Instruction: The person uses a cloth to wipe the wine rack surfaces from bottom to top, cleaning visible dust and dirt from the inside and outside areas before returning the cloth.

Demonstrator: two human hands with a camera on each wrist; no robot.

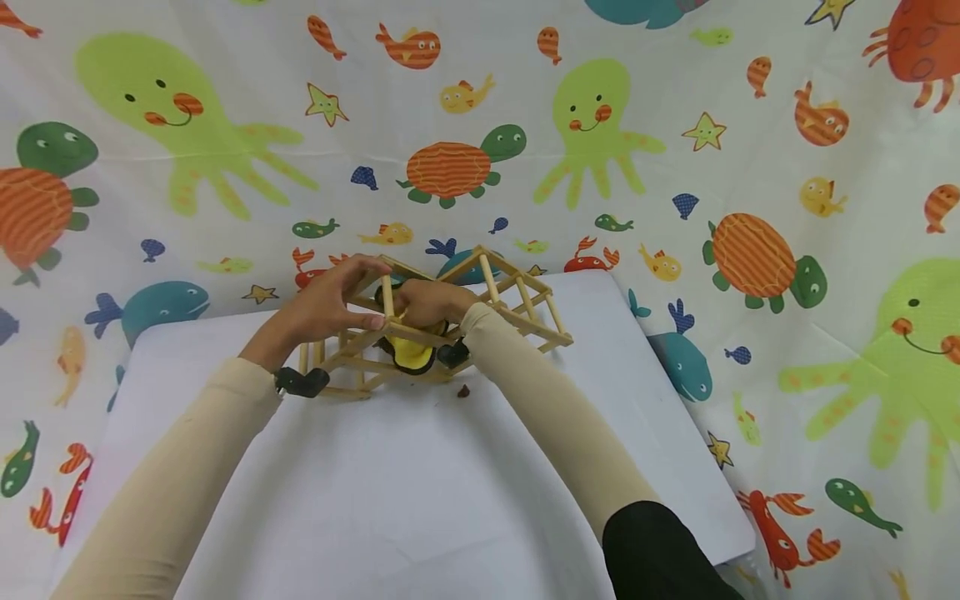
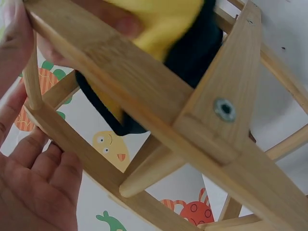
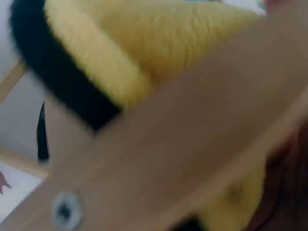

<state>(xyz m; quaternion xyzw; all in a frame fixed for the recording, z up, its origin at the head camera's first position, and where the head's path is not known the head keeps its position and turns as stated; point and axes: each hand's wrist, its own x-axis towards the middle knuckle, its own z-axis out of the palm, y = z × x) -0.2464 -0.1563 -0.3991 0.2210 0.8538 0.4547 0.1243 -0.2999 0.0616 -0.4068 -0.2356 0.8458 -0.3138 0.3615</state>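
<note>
A wooden slatted folding rack (image 1: 558,337) stands at the back of the white table. My left hand (image 1: 330,296) grips its left end, thumb on one side of the frame and fingers (image 2: 48,168) along a curved rail in the left wrist view. Inside the frame, my right hand (image 1: 431,302) holds a yellow cloth with dark edging (image 1: 412,354) bunched against the wood. Close up in the right wrist view, the fuzzy cloth (image 3: 168,38) lies behind a wide rail (image 3: 192,134) that hides part of it. The right fingertips are mostly hidden.
A small brown piece (image 1: 463,391) lies on the white table (image 1: 420,483) in front of the rack. Behind the table hangs a white curtain (image 1: 480,50) printed with sea animals. A bolt head (image 2: 224,109) sits in one rack slat.
</note>
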